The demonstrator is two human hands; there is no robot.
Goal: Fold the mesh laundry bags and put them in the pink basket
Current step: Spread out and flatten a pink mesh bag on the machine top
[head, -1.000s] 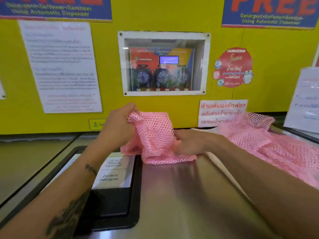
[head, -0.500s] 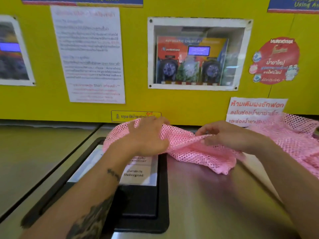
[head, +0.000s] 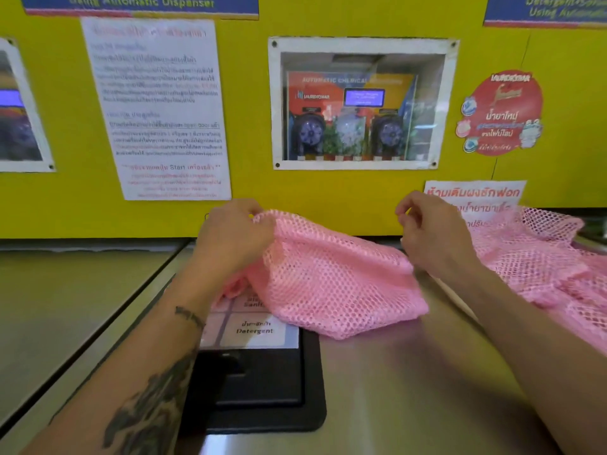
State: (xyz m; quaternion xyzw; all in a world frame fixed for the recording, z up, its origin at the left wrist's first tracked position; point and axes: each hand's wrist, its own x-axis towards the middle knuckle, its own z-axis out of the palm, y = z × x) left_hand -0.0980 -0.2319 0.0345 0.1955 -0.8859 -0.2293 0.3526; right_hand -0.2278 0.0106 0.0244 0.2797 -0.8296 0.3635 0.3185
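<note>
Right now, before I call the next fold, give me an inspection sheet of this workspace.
Surface: steel machine top, bare in front; black detergent drawer lid set into it.
Job's things: pink mesh bag lifted by its top edge, lower part draped onto the drawer label; heap of more mesh bags at right. Pink basket not in view.
Clutter: nothing seen.
Grippers: left hand pinches the bag's left corner; right hand is closed at the right edge, grip hidden.
Cables: nothing seen.
Surroundings: yellow wall with notices and a windowed dispenser.
</note>
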